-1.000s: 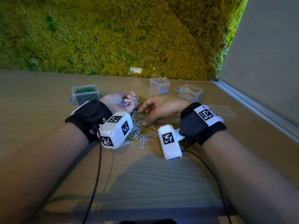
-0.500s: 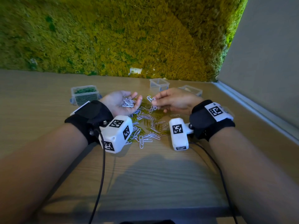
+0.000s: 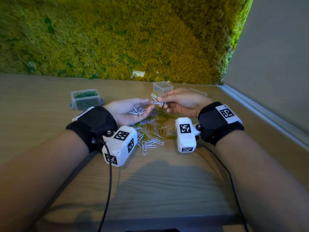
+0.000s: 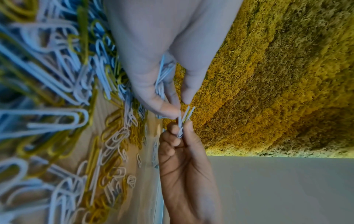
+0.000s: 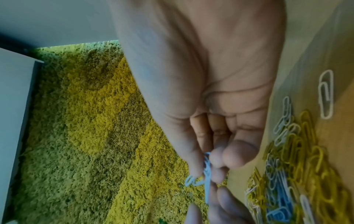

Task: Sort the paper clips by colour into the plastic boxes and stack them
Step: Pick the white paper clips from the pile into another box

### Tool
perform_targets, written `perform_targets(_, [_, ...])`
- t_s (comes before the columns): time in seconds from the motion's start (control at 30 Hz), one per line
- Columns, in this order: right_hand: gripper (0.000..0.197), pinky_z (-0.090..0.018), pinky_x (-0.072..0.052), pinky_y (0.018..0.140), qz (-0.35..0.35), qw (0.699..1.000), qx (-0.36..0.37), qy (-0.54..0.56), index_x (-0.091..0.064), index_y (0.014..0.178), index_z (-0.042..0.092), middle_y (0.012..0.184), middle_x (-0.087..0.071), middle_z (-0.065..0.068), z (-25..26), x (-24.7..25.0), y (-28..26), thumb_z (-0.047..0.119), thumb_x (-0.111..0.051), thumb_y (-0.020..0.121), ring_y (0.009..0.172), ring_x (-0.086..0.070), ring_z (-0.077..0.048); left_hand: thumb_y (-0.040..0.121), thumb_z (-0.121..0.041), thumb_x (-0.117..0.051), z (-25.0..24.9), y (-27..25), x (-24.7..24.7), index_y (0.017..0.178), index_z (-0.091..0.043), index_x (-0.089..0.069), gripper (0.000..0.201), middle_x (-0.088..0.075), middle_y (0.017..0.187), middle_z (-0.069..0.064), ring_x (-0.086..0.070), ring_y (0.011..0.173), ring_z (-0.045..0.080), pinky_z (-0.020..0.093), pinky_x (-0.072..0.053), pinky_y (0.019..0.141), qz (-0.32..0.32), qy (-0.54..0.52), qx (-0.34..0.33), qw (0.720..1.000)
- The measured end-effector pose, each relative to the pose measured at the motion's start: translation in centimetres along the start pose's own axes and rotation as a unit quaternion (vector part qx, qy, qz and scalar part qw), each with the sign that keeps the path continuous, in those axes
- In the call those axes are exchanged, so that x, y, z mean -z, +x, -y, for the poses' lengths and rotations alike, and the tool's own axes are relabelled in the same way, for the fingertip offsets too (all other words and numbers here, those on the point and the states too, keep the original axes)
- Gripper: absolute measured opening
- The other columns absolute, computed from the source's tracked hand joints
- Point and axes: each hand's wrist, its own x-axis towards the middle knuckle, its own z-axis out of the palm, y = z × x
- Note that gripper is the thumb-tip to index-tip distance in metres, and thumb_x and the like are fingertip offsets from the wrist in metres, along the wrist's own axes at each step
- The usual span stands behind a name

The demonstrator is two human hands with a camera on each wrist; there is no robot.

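Observation:
A loose pile of white and yellow paper clips (image 3: pixel 155 129) lies on the wooden table between my wrists. My left hand (image 3: pixel 148 102) is turned palm up just above it, its fingers and thumb cupped round a handful of white clips (image 3: pixel 138 111). My right hand (image 3: pixel 160 99) pinches a small bunch of white clips (image 3: pixel 157 100) at the left hand's fingertips. In the left wrist view that bunch (image 4: pixel 182 121) stands between the right thumb and fingers, touching the left fingertips (image 4: pixel 162 109). The right wrist view shows the same pinch (image 5: pixel 205 174).
A clear box full of green clips (image 3: pixel 85 99) stands at the back left. An empty clear box (image 3: pixel 162 87) stands at the back behind the hands, and another clear plastic piece (image 3: pixel 199 92) shows past the right hand. A moss wall and a grey wall close the back and right.
My right hand has come up off the pile with a bunch of white clips and moved to the left fingertips. The left hand has turned palm up and uncurled.

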Motion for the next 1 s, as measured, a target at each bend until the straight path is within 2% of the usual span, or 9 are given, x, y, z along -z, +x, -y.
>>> perform_targets(0.2, [0.014,-0.014,-0.043,0.048,-0.002,1.000,0.005,-0.010,-0.065,0.102,0.002,0.071,-0.055,-0.003,0.0,0.1,-0.1,0.008,-0.060,0.091,0.057,-0.045,-0.006,0.092,-0.009,-0.053,0.1,0.0,-0.2,0.098,0.000,-0.062,0.014,-0.058,0.068,0.009,-0.054,0.062,0.010,0.012,-0.050,0.049,-0.009,-0.015,-0.025,1.000])
perform_targets(0.4, [0.013,-0.013,-0.043,0.050,0.018,1.000,0.016,-0.005,-0.066,0.099,0.000,0.069,-0.051,0.000,0.0,0.0,0.0,0.007,-0.058,0.091,0.058,-0.044,-0.006,0.093,-0.013,-0.053,0.0,0.4,0.2,0.097,0.000,-0.063,0.017,-0.057,0.074,0.007,-0.047,0.059,0.006,0.011,-0.046,0.046,-0.023,0.009,-0.041,0.999])
perform_targets(0.5, [0.018,-0.014,-0.044,0.050,0.009,0.999,0.033,0.008,-0.063,0.107,-0.003,0.071,-0.051,-0.002,0.1,0.0,0.0,0.006,-0.057,0.092,0.059,-0.045,-0.006,0.098,-0.018,-0.045,-0.2,0.2,0.1,0.097,0.004,-0.061,0.027,-0.058,0.080,0.013,-0.054,0.069,0.013,0.017,-0.053,0.050,-0.011,-0.064,-0.010,0.998])
perform_targets(0.57, [0.019,-0.014,-0.044,0.052,0.009,0.998,0.066,0.009,-0.065,0.107,-0.001,0.071,-0.057,-0.001,0.3,-0.3,0.0,0.006,-0.057,0.092,0.062,-0.049,-0.007,0.100,-0.025,-0.040,-0.2,-0.1,-0.1,0.099,0.010,-0.060,0.040,-0.062,0.085,0.024,-0.063,0.076,0.027,0.027,-0.058,0.057,0.012,-0.084,0.027,0.996])
perform_targets(0.67, [0.017,-0.024,-0.047,0.073,0.003,0.994,0.094,-0.058,-0.068,0.105,0.009,0.094,-0.071,-0.001,0.7,-0.9,-0.2,0.014,-0.058,0.092,0.086,-0.059,-0.014,0.101,-0.028,-0.035,0.0,-0.4,-0.5,0.100,0.013,-0.059,0.047,-0.061,0.089,0.030,-0.065,0.075,0.033,0.030,-0.058,0.058,0.050,-0.099,0.063,0.992])
perform_targets(0.73, [0.023,-0.024,-0.046,0.081,-0.067,0.981,0.083,-0.165,-0.067,0.112,0.009,0.113,-0.068,-0.007,0.4,-0.2,-0.1,0.018,-0.056,0.094,0.099,-0.059,-0.014,0.101,-0.022,-0.035,-0.1,-0.4,-0.5,0.096,0.010,-0.060,0.041,-0.060,0.081,0.025,-0.056,0.075,0.020,0.022,-0.054,0.050,0.042,-0.136,0.070,0.987])
perform_targets(0.83, [0.027,-0.019,-0.043,0.084,-0.144,0.949,0.036,-0.279,-0.064,0.119,0.006,0.127,-0.062,-0.006,-0.8,2.0,0.0,0.008,-0.053,0.095,0.108,-0.056,-0.011,0.101,-0.016,-0.038,-0.5,-0.2,0.0,0.088,0.002,-0.060,0.032,-0.053,0.069,0.012,-0.043,0.064,0.009,0.015,-0.040,0.036,0.010,-0.163,0.067,0.984])
perform_targets(0.93, [0.048,-0.026,-0.039,0.101,-0.084,0.924,-0.043,-0.371,-0.055,0.134,0.016,0.141,-0.050,0.000,-1.4,2.0,0.0,-0.004,-0.053,0.090,0.124,-0.048,-0.015,0.101,-0.017,-0.039,-0.5,-0.2,0.2,0.084,-0.001,-0.058,0.031,-0.048,0.066,0.007,-0.037,0.061,0.006,0.013,-0.033,0.034,-0.005,-0.163,0.070,0.984])
perform_targets(1.0, [0.059,-0.022,-0.037,0.095,-0.041,0.895,-0.064,-0.439,-0.050,0.139,0.021,0.147,-0.042,0.003,-1.1,1.1,-0.1,-0.008,-0.051,0.088,0.130,-0.042,-0.015,0.101,-0.017,-0.038,-0.5,-0.1,0.1,0.081,-0.001,-0.058,0.033,-0.048,0.064,0.008,-0.038,0.060,0.006,0.013,-0.034,0.034,-0.007,-0.156,0.071,0.985])
